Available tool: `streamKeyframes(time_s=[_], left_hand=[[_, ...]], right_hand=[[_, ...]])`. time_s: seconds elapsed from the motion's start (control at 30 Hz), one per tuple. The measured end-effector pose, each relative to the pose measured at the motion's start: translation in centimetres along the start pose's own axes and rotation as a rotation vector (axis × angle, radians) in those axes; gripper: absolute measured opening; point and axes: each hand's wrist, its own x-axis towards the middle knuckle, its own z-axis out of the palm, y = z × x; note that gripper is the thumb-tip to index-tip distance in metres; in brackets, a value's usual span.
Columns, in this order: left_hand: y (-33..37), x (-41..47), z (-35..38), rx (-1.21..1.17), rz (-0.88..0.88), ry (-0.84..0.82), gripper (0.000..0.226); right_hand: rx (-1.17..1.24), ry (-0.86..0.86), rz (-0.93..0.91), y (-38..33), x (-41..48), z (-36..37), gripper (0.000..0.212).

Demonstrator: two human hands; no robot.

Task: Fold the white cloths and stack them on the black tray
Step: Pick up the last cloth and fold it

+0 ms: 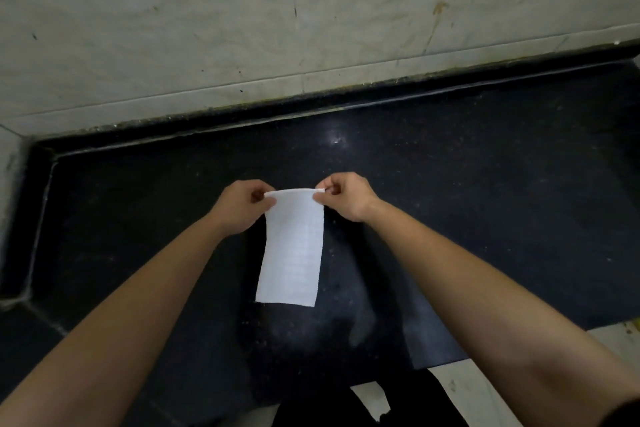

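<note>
A white cloth (292,250), folded into a long narrow strip, hangs in the middle of the view over the black counter. My left hand (242,206) pinches its top left corner. My right hand (346,196) pinches the top right corner. The strip's top edge is stretched between the two hands and its lower end hangs free. No black tray and no other cloths are in view.
The black stone counter (467,201) has a raised rim at the back and left, against a stained pale wall (277,10). Pale floor tiles (467,392) show at the bottom right past the counter's front edge.
</note>
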Motion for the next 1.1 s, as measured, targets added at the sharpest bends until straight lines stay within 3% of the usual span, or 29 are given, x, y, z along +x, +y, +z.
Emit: streamKeyframes(time_s=[0.23, 0.37, 0.57, 0.8, 1.1], left_hand=[[-3.0, 2.4, -0.9, -0.022, -0.005, 0.178, 0.015], [-3.8, 0.3, -0.3, 0.03, 0.121, 0.299, 0.011], [-6.6, -6.5, 4.2, 0.2, 0.272, 0.418, 0.015], [-9.9, -10.4, 8.0, 0.283, 0.484, 0.394, 0.017], [-10.4, -11.3, 8.6, 0.336, 0.549, 0.362, 0.017]], right_hand=[[-0.105, 0.111, -0.123, -2.5, 3.3, 1.4, 0.002], [-0.266, 0.205, -0.308, -2.1, 1.4, 2.1, 0.005], [-0.397, 0.212, -0.487, 3.1, -5.0, 5.6, 0.013], [-0.599, 0.146, -0.672, 6.5, -8.1, 7.5, 0.015], [-0.665, 0.099, -0.752, 7.6, -8.5, 7.9, 0.018]])
